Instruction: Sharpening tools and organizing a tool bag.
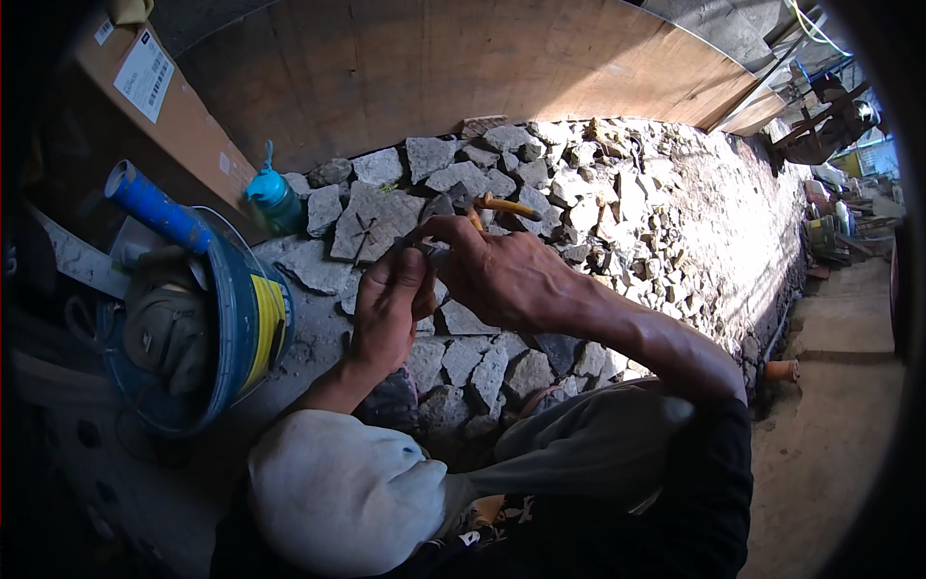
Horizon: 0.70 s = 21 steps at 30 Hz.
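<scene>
My left hand [388, 301] and my right hand [502, 275] meet in front of me, above a bed of broken grey stones [384, 217]. Both are closed, thumbs and fingers pinched together around a small greyish thing [436, 253]. Most of it is hidden by the fingers, so its kind cannot be told. Just beyond my right knuckles shows a tool with yellow-orange handles [509, 206], one tipped dark; whether it touches the hand is unclear. A thin dark crossed piece [365, 239] lies on a flat stone left of the hands.
At left stands a blue bucket [275, 323] holding a blue tube [159, 205] and a grey-green cloth item [166, 323]. Behind it are a teal bottle [274, 198] and a cardboard box [178, 116]. A curved plywood board [415, 72] borders the stones. An orange pipe end [781, 371] sits right.
</scene>
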### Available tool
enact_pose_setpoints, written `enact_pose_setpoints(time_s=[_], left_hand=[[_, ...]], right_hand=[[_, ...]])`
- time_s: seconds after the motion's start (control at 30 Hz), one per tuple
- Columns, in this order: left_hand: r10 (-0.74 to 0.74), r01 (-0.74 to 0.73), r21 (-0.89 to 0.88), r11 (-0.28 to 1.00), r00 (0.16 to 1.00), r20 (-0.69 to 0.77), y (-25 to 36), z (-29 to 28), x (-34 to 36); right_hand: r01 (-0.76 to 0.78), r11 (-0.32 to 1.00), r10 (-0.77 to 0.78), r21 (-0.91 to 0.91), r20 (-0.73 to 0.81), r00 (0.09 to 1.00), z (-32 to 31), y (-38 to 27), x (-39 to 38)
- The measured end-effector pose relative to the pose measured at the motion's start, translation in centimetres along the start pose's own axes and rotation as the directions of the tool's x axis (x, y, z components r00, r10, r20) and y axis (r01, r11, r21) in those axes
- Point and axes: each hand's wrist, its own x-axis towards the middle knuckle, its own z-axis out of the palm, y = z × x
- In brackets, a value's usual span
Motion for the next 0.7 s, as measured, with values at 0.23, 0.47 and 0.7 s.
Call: enact_pose_setpoints(time_s=[0.23, 0.47, 0.7], left_hand=[[0.034, -0.033, 0.062, 0.998, 0.999, -0.018, -0.4, -0.1, 0.4], [-0.054, 0.059, 0.070, 0.996, 0.996, -0.069, 0.4, 0.1, 0.4], [-0.060, 0.061, -0.015, 0.998, 0.997, 0.056, 1.5, 0.5, 0.0]], right_hand=[[0.033, 0.978, -0.052, -0.208, -0.087, 0.995, 0.6, 0.2, 0.1], [0.062, 0.990, -0.075, -0.126, -0.107, 0.991, 0.3, 0.8, 0.4], [-0.060, 0.789, 0.195, 0.611, -0.157, 0.968, -1.7, 1.5, -0.5]])
